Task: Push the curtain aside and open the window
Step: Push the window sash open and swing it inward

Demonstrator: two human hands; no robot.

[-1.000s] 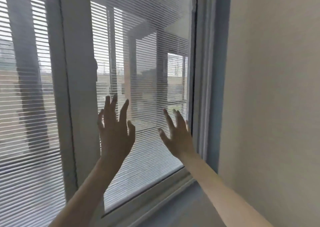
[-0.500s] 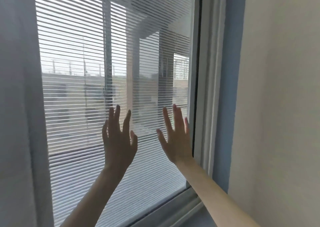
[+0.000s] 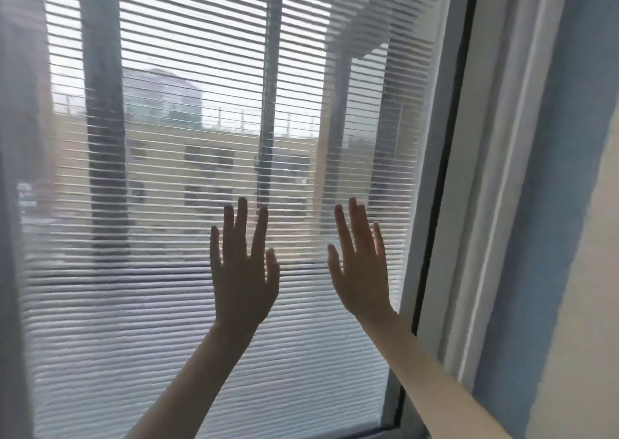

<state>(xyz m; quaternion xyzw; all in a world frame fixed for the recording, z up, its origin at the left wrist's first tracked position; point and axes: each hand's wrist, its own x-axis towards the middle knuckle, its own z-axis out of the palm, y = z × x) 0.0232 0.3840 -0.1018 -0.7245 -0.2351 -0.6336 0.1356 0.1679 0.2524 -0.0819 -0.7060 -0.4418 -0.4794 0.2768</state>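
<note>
A sliding window pane [image 3: 207, 110] with thin white horizontal slats fills most of the view. My left hand [image 3: 243, 277] is raised flat against the pane near its lower middle, fingers spread. My right hand [image 3: 361, 271] is raised beside it, fingers apart, close to the pane's right edge. Both hands hold nothing. The white window frame [image 3: 475, 184] runs down just right of my right hand, with a dark gap along the pane's edge. A sheer grey curtain [image 3: 13, 204] hangs at the far left edge.
A blue-grey wall strip [image 3: 549, 237] and a pale wall [image 3: 589, 304] stand right of the frame. The sill [image 3: 385, 433] shows at the bottom. Buildings and dark posts show through the slats outside.
The view has swung left and closer, so the thick left frame post is out of sight. Both hands stay flat on the pane and have drawn a little closer together.
</note>
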